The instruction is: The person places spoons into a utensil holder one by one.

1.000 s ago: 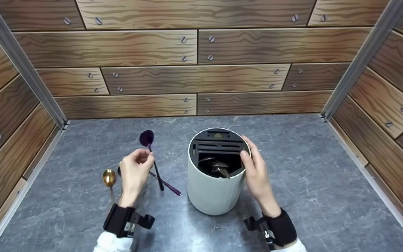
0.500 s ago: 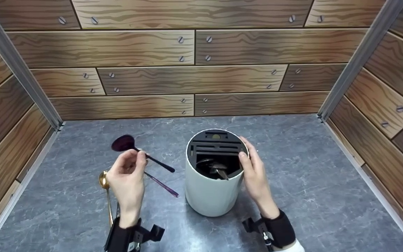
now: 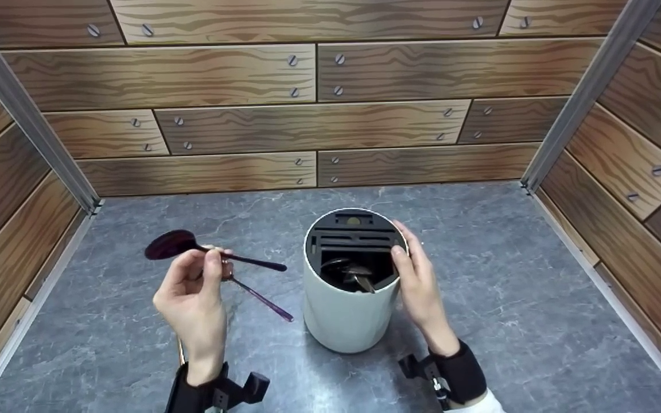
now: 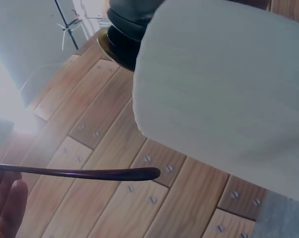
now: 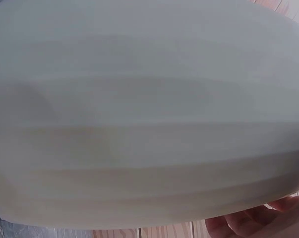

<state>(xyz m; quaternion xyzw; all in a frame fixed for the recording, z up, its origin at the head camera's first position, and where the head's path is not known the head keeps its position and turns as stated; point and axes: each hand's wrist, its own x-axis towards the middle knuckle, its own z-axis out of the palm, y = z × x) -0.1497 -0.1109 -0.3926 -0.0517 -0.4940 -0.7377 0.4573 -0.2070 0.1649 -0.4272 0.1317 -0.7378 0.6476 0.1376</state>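
Note:
My left hand [image 3: 191, 301] pinches a dark purple spoon [image 3: 171, 244] by its handle. The bowl points left and the handle end points right, above the table. In the left wrist view the spoon's handle [image 4: 104, 174] extends from the fingertips toward the pale wall of a utensil holder. My right hand [image 3: 420, 289] grips that round grey-white utensil holder [image 3: 348, 321] at its right side, thumb at the rim and fingers along the outside. Several dark metal spoon heads [image 3: 359, 272] show inside its large opening. The right wrist view is mostly filled by the holder's ribbed wall [image 5: 149, 109].
A second purple handle [image 3: 264, 300] lies on the grey marbled table [image 3: 479, 258], its other end hidden behind my left hand. Part of a gold spoon's handle [image 3: 181, 351] shows beside my left wrist. Wood-patterned walls [image 3: 238, 126] surround the table at the back and sides.
My left hand has lifted the dark purple spoon and moved left with it, turning it from pointing away to lying nearly sideways. The right hand and utensil holder stay in place.

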